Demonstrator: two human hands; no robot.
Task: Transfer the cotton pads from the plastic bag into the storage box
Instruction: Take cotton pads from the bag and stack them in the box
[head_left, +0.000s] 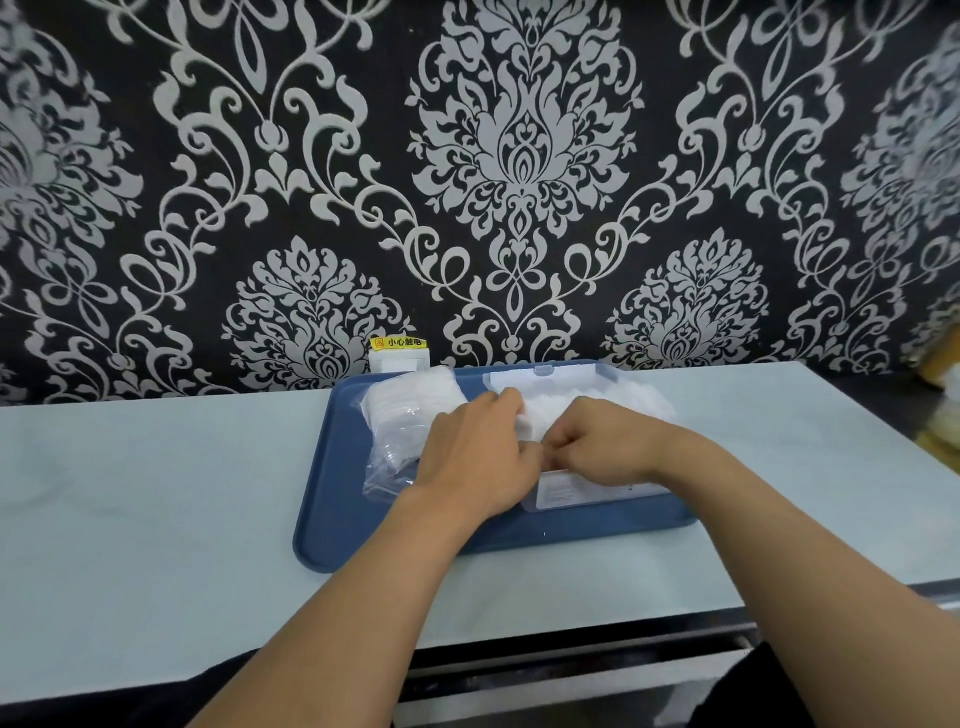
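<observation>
A clear plastic bag (400, 431) with white cotton pads lies on the left half of a blue tray (332, 530). To its right on the tray stands a clear storage box (597, 493) with its lid (545, 376) tipped open at the back and white cotton pads (550, 410) piled inside. My left hand (478, 457) reaches over the box's left end, its fingers curled onto the pads. My right hand (602, 441) sits over the middle of the box with curled fingers on the pads. The fingertips of both hands are partly hidden.
The tray sits on a pale table (130, 519) against a black and silver patterned wall (519, 156). A white wall socket (400, 358) with a yellow warning label is just behind the tray. Some yellowish items (943, 405) lie at the far right edge.
</observation>
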